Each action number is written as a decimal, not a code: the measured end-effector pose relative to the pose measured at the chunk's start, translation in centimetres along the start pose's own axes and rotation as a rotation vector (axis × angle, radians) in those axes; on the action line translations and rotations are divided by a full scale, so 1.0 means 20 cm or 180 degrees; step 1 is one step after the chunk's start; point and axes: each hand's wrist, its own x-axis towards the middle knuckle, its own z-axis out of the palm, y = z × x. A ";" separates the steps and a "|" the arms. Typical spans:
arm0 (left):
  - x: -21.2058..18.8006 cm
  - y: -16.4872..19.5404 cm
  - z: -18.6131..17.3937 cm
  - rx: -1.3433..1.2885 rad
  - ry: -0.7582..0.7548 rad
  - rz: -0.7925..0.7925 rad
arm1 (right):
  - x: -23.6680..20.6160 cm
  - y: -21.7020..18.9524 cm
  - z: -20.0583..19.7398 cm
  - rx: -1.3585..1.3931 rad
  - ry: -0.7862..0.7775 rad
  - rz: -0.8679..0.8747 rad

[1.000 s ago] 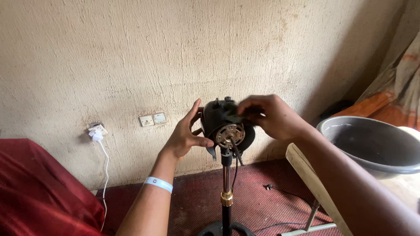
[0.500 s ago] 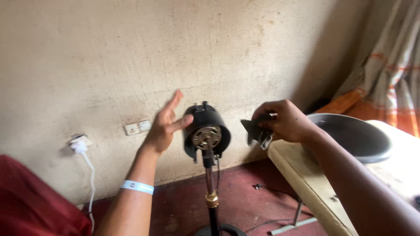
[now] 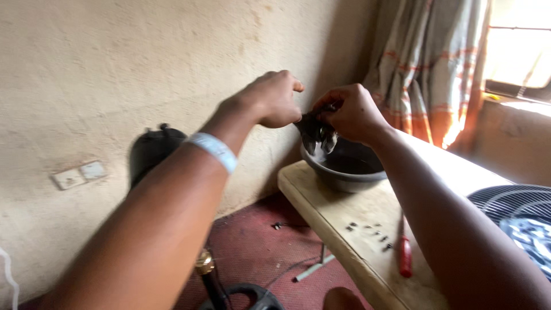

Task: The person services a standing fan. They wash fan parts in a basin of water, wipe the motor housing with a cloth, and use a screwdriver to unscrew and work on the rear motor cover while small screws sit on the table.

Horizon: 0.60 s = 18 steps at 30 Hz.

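Note:
Both hands meet over a dark grey basin (image 3: 344, 172) on a wooden table (image 3: 338, 218). My right hand (image 3: 350, 112) is closed on a small dark fan part (image 3: 315, 135) held just above the basin's rim. My left hand (image 3: 272, 97), with a pale wristband on the arm, pinches the same part from the left. The fan motor housing (image 3: 152, 155) on its stand (image 3: 209, 275) is behind my left forearm, mostly hidden.
A red-handled screwdriver (image 3: 405, 255) and several small screws (image 3: 370, 232) lie on the table. A fan grille (image 3: 513, 204) rests at the right. A wall socket (image 3: 77, 175), a striped curtain (image 3: 436, 69) and red carpet (image 3: 258, 252) surround the spot.
My view has swung right from the fan motor to the basin. My right hand carried the dark part over the basin, and my left hand left the motor and joined it.

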 end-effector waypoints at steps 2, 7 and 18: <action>0.19 0.10 0.18 -0.0004 0.0048 -0.0049 | 0.05 0.19 -0.05 -0.0207 0.0132 -0.0103; 0.63 0.16 0.70 -0.0627 -0.0047 -0.0301 | 0.23 0.66 -0.03 -0.0794 0.0256 0.0183; 0.98 0.01 1.45 -0.0917 -0.0244 0.0004 | 0.21 1.08 0.25 -0.1159 -0.0051 0.1280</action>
